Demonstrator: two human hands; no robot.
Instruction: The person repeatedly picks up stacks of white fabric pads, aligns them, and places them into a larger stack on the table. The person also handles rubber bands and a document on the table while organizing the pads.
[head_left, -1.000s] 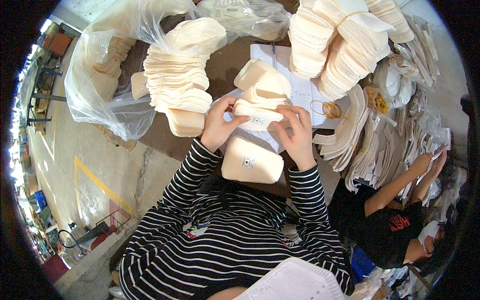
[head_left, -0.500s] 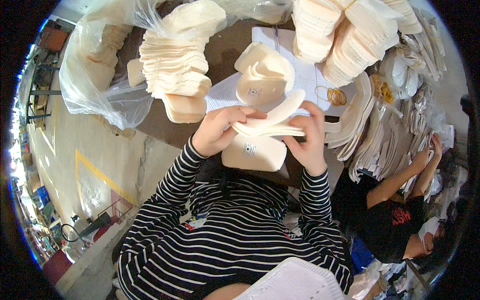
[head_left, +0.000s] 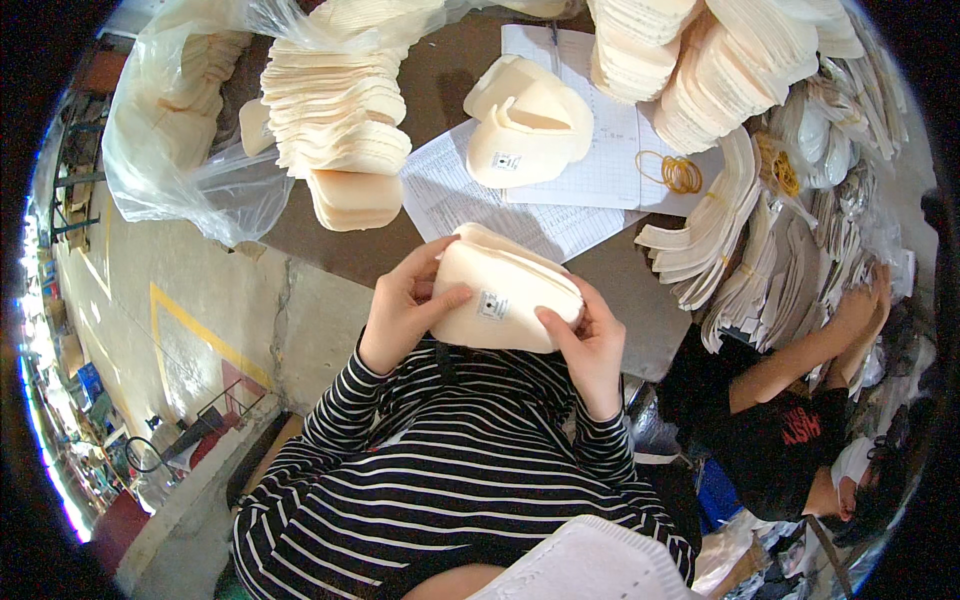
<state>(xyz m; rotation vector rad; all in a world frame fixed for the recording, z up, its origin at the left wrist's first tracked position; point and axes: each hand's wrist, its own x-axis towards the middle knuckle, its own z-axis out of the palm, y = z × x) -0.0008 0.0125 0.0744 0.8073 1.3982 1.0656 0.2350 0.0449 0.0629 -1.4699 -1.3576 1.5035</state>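
Note:
Close to my body, both hands grip a small stack of cream, foam-like pads [head_left: 500,318] with rounded corners. The stack is tilted, with a small dark-printed label facing up and several layers showing along its far edge. My left hand [head_left: 405,305] pinches the left end, thumb on the top face and fingers behind. At the right end, the thumb of my right hand [head_left: 590,345] presses the face and its fingers wrap the edge. Beyond my hands, another small pile of cream pads [head_left: 520,160], partly curled and labelled too, lies on printed paper sheets [head_left: 435,180].
A long leaning row of cream pads [head_left: 340,110] stands at left, beside a clear plastic bag [head_left: 150,170] of more. Bundled pads [head_left: 735,85] fill the far right. Yellow rubber bands [head_left: 680,175] lie on the paper. Beside strip bundles [head_left: 705,240], a co-worker's arms [head_left: 810,350] reach in.
The pads, bent and fanned apart before, are now together in one stack with the labelled face up. My hands have come slightly nearer my body. The view has shifted a little.

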